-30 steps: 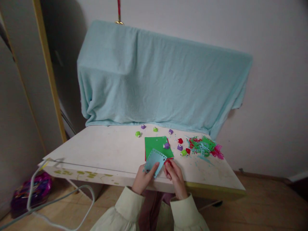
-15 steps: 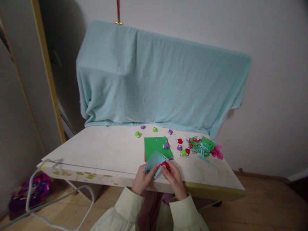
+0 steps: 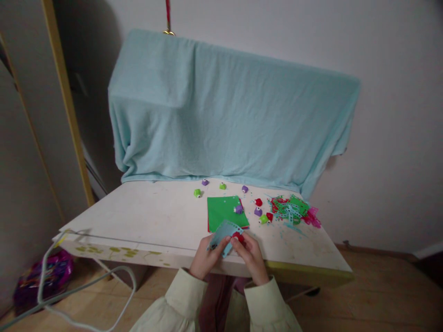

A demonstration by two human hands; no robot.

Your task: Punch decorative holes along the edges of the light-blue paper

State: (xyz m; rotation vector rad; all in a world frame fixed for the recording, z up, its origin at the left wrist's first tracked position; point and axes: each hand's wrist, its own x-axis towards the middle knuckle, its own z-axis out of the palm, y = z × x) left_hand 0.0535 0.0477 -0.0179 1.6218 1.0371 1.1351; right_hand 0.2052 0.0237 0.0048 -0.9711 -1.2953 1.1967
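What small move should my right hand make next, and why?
Probably squeeze the red punch: your right hand holds it at the edge of the light blue sheet, your left hand holds the sheet, and its far edge looks perforated.

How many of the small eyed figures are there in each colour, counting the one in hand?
Purple figures: 4
Green figures: 3
Red figures: 3, including one in the right hand
Total: 10
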